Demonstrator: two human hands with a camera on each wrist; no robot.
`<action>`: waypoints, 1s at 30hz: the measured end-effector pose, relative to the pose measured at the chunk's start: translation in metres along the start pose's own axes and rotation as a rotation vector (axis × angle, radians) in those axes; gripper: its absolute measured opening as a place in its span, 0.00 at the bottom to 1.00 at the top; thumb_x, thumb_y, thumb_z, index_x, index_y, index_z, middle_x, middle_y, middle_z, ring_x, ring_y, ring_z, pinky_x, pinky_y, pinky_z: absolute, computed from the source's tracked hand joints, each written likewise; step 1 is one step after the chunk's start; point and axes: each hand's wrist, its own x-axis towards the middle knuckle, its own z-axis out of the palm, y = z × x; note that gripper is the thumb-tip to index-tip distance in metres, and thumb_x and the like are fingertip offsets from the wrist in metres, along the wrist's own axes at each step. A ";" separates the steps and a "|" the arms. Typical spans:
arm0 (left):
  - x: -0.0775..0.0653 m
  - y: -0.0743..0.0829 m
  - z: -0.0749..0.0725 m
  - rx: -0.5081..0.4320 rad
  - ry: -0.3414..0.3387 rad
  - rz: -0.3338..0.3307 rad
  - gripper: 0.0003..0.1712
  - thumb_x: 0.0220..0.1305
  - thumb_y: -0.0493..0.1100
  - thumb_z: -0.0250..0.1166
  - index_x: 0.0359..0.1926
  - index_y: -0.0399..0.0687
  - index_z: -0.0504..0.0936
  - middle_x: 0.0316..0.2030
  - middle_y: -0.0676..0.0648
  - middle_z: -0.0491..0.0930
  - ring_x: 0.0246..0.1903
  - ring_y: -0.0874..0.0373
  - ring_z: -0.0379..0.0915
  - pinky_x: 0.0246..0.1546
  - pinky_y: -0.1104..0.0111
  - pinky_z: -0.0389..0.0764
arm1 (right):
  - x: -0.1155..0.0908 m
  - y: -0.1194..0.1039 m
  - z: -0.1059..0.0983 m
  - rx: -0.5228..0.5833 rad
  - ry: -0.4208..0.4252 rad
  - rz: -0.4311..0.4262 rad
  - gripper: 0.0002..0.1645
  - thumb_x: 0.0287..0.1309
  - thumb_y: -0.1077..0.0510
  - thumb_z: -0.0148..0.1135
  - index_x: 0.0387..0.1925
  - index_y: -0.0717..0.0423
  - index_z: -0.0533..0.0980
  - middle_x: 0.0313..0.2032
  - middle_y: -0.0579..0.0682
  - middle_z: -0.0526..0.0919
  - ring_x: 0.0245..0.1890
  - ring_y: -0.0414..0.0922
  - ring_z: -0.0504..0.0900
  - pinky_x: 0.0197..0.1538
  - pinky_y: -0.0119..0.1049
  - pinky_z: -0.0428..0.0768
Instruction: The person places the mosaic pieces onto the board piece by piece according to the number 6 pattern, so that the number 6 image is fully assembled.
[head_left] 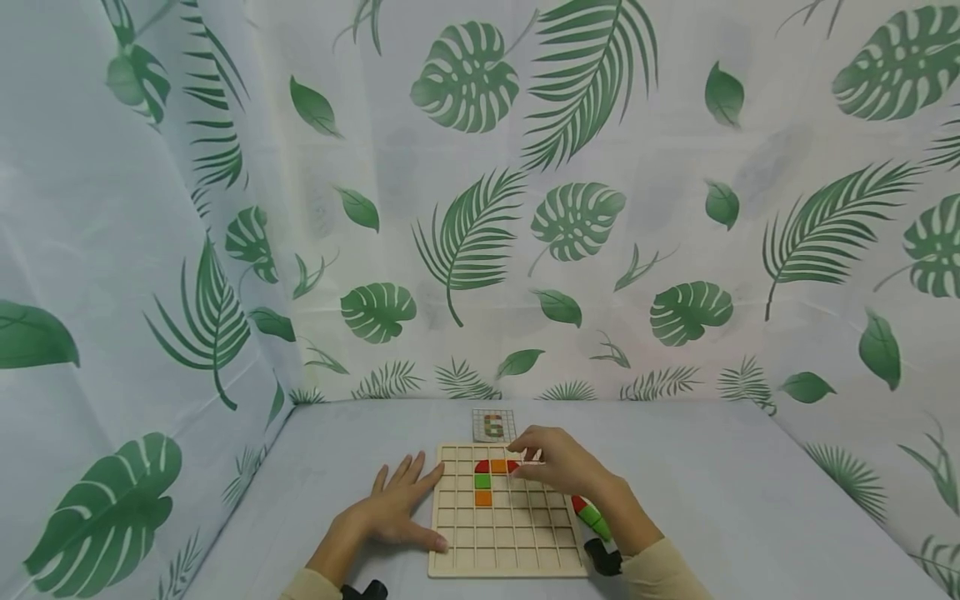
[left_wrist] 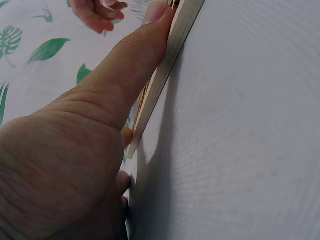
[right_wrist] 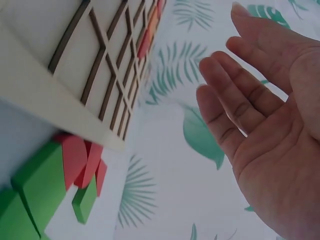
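A pale wooden grid board (head_left: 517, 533) lies on the table. Set in its upper cells are a red rounded piece (head_left: 482, 467), an orange square (head_left: 498, 466), another red rounded piece (head_left: 513, 466), a green square (head_left: 482, 482) and a lower orange square (head_left: 483, 497). My left hand (head_left: 393, 504) is spread along the board's left side, its thumb (left_wrist: 135, 55) resting on the edge. Over the upper right of the board hovers my right hand (head_left: 558, 458), close by the right red piece. The right wrist view shows this hand (right_wrist: 270, 110) with loosely bent fingers and nothing between them.
Loose green blocks (right_wrist: 42, 182) and red blocks (right_wrist: 75, 160) lie beside the board's right edge, partly behind my right forearm in the head view. Beyond the board lies a small card (head_left: 493, 425) with a coloured figure on a grid. Leaf-printed curtains (head_left: 480, 250) enclose the table.
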 end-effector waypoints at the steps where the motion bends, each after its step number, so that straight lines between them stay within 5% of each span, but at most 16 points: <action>1: 0.000 0.000 0.000 0.000 0.001 0.002 0.71 0.45 0.81 0.73 0.83 0.58 0.54 0.84 0.36 0.40 0.83 0.35 0.31 0.76 0.30 0.31 | -0.002 0.001 -0.001 0.005 0.004 0.005 0.23 0.65 0.52 0.72 0.58 0.57 0.83 0.52 0.54 0.87 0.46 0.48 0.84 0.44 0.34 0.84; 10: 0.000 0.001 0.001 0.019 0.001 -0.011 0.72 0.45 0.81 0.73 0.83 0.58 0.54 0.84 0.37 0.40 0.83 0.36 0.31 0.77 0.31 0.31 | -0.014 0.017 -0.011 -0.005 0.045 0.053 0.26 0.64 0.55 0.73 0.61 0.58 0.80 0.56 0.57 0.84 0.51 0.54 0.83 0.52 0.55 0.85; 16: -0.002 0.004 0.000 0.021 0.002 -0.008 0.71 0.45 0.79 0.74 0.83 0.57 0.54 0.84 0.36 0.41 0.83 0.36 0.32 0.77 0.31 0.32 | -0.018 0.025 -0.019 -0.030 0.053 0.067 0.26 0.63 0.55 0.74 0.60 0.58 0.81 0.56 0.56 0.85 0.51 0.52 0.84 0.52 0.45 0.85; 22: 0.000 0.003 0.000 0.019 -0.003 -0.017 0.71 0.45 0.80 0.73 0.83 0.57 0.54 0.84 0.37 0.40 0.83 0.36 0.31 0.77 0.31 0.31 | -0.025 0.031 -0.029 -0.022 0.071 0.124 0.25 0.61 0.55 0.75 0.58 0.56 0.82 0.54 0.55 0.86 0.51 0.51 0.83 0.54 0.55 0.84; 30: 0.002 0.000 0.002 0.015 -0.001 -0.008 0.72 0.45 0.81 0.72 0.84 0.59 0.53 0.84 0.37 0.40 0.83 0.36 0.30 0.76 0.31 0.29 | -0.040 0.045 -0.042 0.001 0.082 0.162 0.22 0.60 0.58 0.75 0.56 0.57 0.83 0.53 0.57 0.87 0.49 0.53 0.84 0.53 0.54 0.84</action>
